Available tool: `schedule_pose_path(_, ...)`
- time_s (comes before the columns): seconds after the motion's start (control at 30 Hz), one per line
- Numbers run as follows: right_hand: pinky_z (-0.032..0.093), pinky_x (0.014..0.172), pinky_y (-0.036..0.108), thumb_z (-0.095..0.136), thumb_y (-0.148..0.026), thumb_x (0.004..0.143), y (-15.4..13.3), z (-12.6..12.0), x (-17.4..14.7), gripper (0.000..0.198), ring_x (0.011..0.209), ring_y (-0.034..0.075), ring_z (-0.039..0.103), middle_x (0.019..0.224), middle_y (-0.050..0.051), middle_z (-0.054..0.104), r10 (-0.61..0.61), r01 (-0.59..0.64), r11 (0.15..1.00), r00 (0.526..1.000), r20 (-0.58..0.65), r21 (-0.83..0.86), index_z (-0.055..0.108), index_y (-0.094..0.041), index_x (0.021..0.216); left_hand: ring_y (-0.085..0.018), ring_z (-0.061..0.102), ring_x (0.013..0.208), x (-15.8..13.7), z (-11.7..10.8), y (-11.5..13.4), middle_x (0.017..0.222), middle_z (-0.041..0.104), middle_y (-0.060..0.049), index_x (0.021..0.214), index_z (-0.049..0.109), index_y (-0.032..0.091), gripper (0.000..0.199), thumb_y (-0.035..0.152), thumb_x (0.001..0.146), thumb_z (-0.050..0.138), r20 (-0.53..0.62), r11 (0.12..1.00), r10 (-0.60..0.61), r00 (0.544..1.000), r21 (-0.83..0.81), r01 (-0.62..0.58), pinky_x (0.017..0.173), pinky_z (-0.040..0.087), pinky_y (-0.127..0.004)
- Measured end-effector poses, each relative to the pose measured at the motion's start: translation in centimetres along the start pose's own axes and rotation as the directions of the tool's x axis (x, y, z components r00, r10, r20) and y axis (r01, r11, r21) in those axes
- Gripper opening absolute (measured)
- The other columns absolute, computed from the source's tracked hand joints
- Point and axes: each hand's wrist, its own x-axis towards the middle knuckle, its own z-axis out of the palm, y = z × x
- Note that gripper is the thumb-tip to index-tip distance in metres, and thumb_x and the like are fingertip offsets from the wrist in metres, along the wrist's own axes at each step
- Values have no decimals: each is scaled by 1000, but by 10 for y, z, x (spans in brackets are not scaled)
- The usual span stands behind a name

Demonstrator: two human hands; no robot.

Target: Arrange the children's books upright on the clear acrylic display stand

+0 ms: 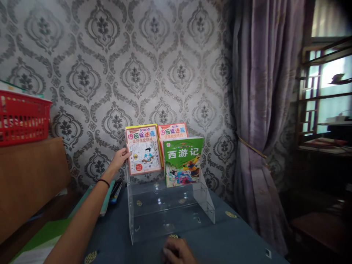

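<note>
A clear acrylic tiered rack [165,209] stands on the dark blue cloth. My left hand [121,158] reaches to the left edge of a picture book [144,152] with a red-bordered white cover, on the upper tier. It is closed on that edge, with the thumb in front and some fingers hidden. Behind this book shows a yellow edge. A similar red-bordered book [173,130] stands to the right, partly covered by a green book [183,163] on a lower tier. My right hand [178,251] rests low before the rack, fingers curled in, nothing seen in them.
At the left, a red plastic basket [24,119] sits on a brown cardboard box [33,183]. Books [108,200] and a green sheet [41,238] lie beside the left forearm. Patterned wallpaper is behind the rack; a purple curtain [255,110] hangs at the right.
</note>
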Motion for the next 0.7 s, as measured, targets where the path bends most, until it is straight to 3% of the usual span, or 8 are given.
schedule_pose_path(0.27,46,64,30,52,-65,78,17,6,11,43,62,17,59,66,2,59,-48,33,982,996,74,188,52,-22,75,-22,67,71,0,3,-1,72,73,-3,75,62,18,57,63,47,84,-39,997,53,998,56,-51,71,53,-34)
schedule_pose_path(0.7,45,62,27,53,-47,81,-10,1,1,28,62,15,59,69,3,63,-27,15,981,998,62,193,54,-21,74,-24,69,79,-7,5,2,84,76,-7,81,62,18,58,63,50,82,-50,995,35,998,97,-30,72,54,-34)
